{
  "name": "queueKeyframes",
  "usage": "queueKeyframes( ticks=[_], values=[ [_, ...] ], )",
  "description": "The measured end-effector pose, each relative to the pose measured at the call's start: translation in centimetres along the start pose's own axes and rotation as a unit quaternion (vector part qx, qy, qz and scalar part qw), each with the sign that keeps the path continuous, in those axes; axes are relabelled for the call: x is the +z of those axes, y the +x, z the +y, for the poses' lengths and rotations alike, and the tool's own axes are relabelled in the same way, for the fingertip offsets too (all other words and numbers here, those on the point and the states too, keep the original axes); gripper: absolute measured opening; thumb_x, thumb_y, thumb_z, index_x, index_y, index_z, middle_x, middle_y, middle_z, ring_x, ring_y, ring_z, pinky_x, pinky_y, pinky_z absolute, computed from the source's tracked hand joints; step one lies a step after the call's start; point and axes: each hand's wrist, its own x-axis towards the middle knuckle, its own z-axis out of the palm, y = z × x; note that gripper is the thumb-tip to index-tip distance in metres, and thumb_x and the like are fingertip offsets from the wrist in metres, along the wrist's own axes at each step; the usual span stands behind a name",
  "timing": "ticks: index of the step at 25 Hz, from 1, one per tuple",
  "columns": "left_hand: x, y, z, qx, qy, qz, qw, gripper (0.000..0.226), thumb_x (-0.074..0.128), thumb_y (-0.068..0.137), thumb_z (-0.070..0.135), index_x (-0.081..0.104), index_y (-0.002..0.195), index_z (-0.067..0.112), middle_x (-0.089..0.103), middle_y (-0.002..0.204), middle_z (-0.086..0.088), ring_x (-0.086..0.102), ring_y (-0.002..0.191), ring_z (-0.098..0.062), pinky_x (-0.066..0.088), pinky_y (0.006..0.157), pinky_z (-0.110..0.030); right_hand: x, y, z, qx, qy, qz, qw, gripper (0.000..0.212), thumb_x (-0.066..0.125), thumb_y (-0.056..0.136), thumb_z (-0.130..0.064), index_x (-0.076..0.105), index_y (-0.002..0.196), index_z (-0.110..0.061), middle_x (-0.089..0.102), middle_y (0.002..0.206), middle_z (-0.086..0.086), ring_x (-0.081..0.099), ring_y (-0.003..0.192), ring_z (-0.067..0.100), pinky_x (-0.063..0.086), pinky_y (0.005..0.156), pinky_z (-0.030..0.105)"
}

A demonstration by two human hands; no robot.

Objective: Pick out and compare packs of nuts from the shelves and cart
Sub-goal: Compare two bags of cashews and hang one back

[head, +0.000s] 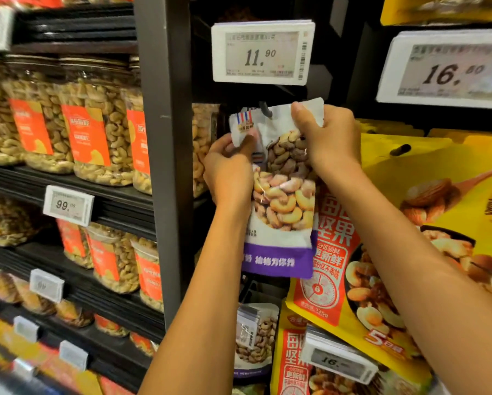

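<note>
The tall clear plastic jars with orange labels [96, 132] are standing in rows on the black shelves at the left, pale cashews showing through their walls. The big yellow foil bags printed with mixed nuts [438, 195] are hanging at the right, overlapping with their fronts facing outward. Between them, the white-and-purple pouch with a clear window [281, 223] is hanging on a black peg hook [264, 108], with cashews visible inside. The left hand [229, 172] is pinching its upper left corner and the right hand [327, 138] is gripping its top right edge, probably steadying the hole on the peg. The white price tag reading 11.90 [263, 52] is sitting just above.
</note>
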Motion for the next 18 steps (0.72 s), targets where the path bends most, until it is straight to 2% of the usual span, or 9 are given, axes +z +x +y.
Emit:
queueKeyframes(
  ticks=[2,4,5,8,10,12,14,16,18],
  values=[
    [-1.3,-1.4,-1.5,0.079,0.111,-0.016,0.991,0.052,0.070,0.079,0.041,0.056,0.123,0.017,0.062,0.120,0.001,0.058,0.109,-0.010,0.047,0.094,-0.029,-0.7,-0.9,0.2,-0.019,0.022,-0.045,0.999,0.019,0.054,0.092,-0.037,0.059,0.089,-0.018,0.065,0.088,-0.001,0.058,0.080,0.010,0.040,0.063,0.023],
    [-2.9,-3.0,-2.7,0.119,0.114,-0.012,0.986,0.032,0.068,0.080,0.042,0.068,0.102,0.019,0.068,0.104,0.002,0.061,0.099,-0.008,0.050,0.088,-0.030,-2.4,-3.4,0.8,-0.022,0.131,-0.077,0.988,0.019,0.055,0.090,-0.041,0.059,0.102,-0.027,0.066,0.096,-0.015,0.064,0.090,-0.001,0.050,0.071,0.013],
    [-3.6,-3.7,-2.9,0.118,0.085,-0.011,0.989,0.026,0.066,0.082,0.041,0.070,0.089,0.017,0.070,0.091,0.003,0.064,0.091,-0.009,0.051,0.083,-0.030,-3.5,-4.9,1.5,-0.026,0.189,-0.050,0.980,0.019,0.052,0.092,-0.042,0.057,0.104,-0.029,0.066,0.099,-0.016,0.064,0.095,-0.003,0.051,0.075,0.012],
    [-4.4,-5.7,-2.5,0.114,0.009,-0.017,0.993,0.030,0.060,0.086,0.037,0.063,0.066,0.015,0.060,0.060,0.013,0.057,0.066,-0.003,0.047,0.065,-0.023,-6.4,-10.9,4.0,0.054,0.266,0.013,0.962,0.029,0.044,0.092,-0.048,0.060,0.094,-0.024,0.069,0.095,-0.004,0.068,0.089,0.007,0.055,0.074,0.019],
    [-4.4,-7.1,-1.5,0.150,-0.006,-0.011,0.989,0.036,0.057,0.087,0.038,0.058,0.061,0.013,0.054,0.057,0.012,0.050,0.063,-0.005,0.042,0.062,-0.025,-6.9,-14.4,4.5,0.129,0.236,-0.049,0.962,0.037,0.045,0.080,-0.058,0.062,0.087,-0.025,0.072,0.089,0.001,0.069,0.083,0.009,0.057,0.073,0.022],
    [-4.7,-8.1,-0.2,0.204,-0.033,-0.008,0.978,0.044,0.055,0.091,0.036,0.054,0.057,0.008,0.051,0.054,0.018,0.047,0.059,0.003,0.040,0.059,-0.018,-7.0,-16.0,4.1,0.165,0.201,-0.130,0.957,0.042,0.046,0.066,-0.066,0.067,0.083,-0.035,0.072,0.087,-0.016,0.067,0.087,0.001,0.055,0.074,0.016],
    [-5.2,-8.7,1.1,0.256,-0.059,-0.004,0.965,0.046,0.053,0.091,0.041,0.051,0.055,0.014,0.047,0.051,0.021,0.043,0.055,0.007,0.037,0.055,-0.011,-7.0,-15.8,3.0,0.186,0.207,-0.192,0.941,0.038,0.043,0.062,-0.074,0.065,0.081,-0.051,0.069,0.088,-0.030,0.063,0.096,-0.005,0.050,0.081,0.016],
    [-5.4,-9.0,1.8,0.265,-0.076,0.007,0.961,0.037,0.051,0.091,0.044,0.058,0.068,0.016,0.053,0.058,0.019,0.049,0.061,0.006,0.043,0.059,-0.014,-7.1,-15.0,1.8,0.200,0.311,-0.248,0.896,0.042,0.045,0.068,-0.073,0.067,0.089,-0.045,0.072,0.098,-0.018,0.065,0.101,0.005,0.049,0.083,0.023],
    [-5.2,-9.1,1.7,0.233,-0.073,0.000,0.970,0.033,0.047,0.092,0.041,0.063,0.081,0.014,0.060,0.070,0.013,0.058,0.071,-0.004,0.051,0.066,-0.027,-7.0,-13.9,0.4,0.204,0.384,-0.251,0.865,0.038,0.052,0.076,-0.060,0.072,0.091,-0.032,0.075,0.096,-0.004,0.069,0.095,0.012,0.054,0.077,0.027]
  ],
)
